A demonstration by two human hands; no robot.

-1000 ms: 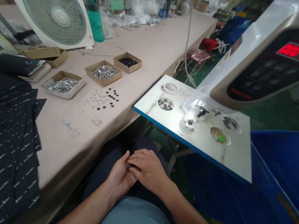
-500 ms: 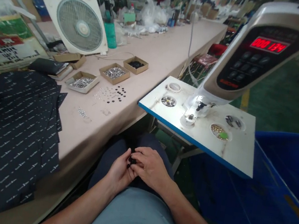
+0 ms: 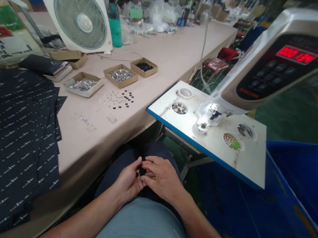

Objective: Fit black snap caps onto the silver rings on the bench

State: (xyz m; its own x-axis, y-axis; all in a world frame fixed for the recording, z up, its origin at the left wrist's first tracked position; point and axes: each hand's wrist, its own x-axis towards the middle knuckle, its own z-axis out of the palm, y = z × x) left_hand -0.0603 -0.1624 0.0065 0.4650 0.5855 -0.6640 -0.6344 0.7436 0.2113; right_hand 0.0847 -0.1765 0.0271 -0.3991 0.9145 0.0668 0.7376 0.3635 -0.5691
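Observation:
Both hands meet over my lap, low in the middle of the head view. My left hand [image 3: 130,181] is cupped, palm up, around several small black snap buttons [image 3: 141,171]. From the right, my right hand [image 3: 161,179] reaches over them, its fingertips closed at the black pieces. Its fingers partly hide what they grip. On the table to the left lie loose black snap buttons [image 3: 124,98] and small silver snap parts [image 3: 85,119]. A snap press [image 3: 254,66] with a lit red display stands to the right, its white worktop [image 3: 173,123] ahead of my hands.
Cardboard trays hold silver parts [image 3: 83,84], more silver parts [image 3: 120,74] and black pieces [image 3: 144,66]. Dark printed fabric [image 3: 7,143] covers the table's left side. A box fan [image 3: 83,22] stands behind. A blue bin [image 3: 295,189] sits at right, below the worktop.
The view has shifted slightly. My hands stay together in my lap, with only small finger movement around the black snap buttons. The things on the table look unchanged.

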